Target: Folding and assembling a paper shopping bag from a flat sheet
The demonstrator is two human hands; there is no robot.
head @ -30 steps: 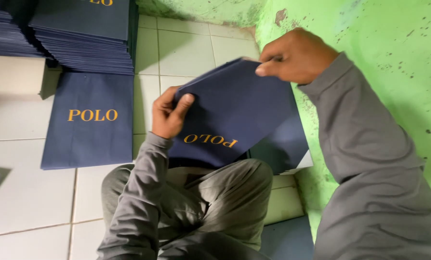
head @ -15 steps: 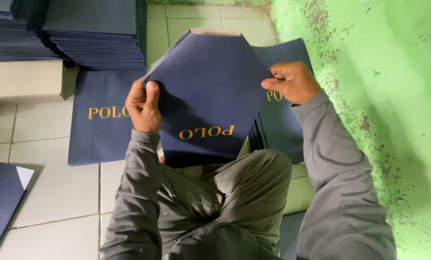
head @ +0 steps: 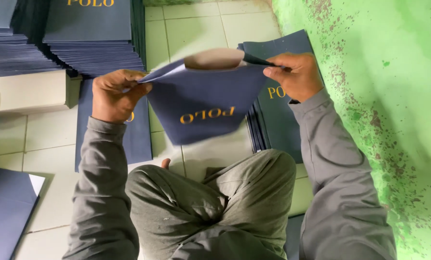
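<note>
I hold a navy paper bag (head: 203, 103) with gold lettering in front of me, above my knees. My left hand (head: 113, 94) pinches its left top edge and my right hand (head: 295, 74) pinches the right top edge. The bag's mouth is pulled apart, and its pale inside shows at the top. Under my right hand a stack of flat navy bags (head: 278, 108) leans by the green wall. A single flat navy bag (head: 138, 135) lies on the floor tiles below my left hand.
Tall stacks of flat navy bags (head: 87, 45) stand at the back left on the white tiled floor (head: 196, 26). A pale box (head: 30, 91) sits beside them. Another navy bag (head: 6, 207) lies at the lower left. The stained green wall (head: 384, 96) runs along the right.
The bag was flat between my hands; both hands have since moved to its top edges and pulled its mouth apart. The view has tilted a little.
</note>
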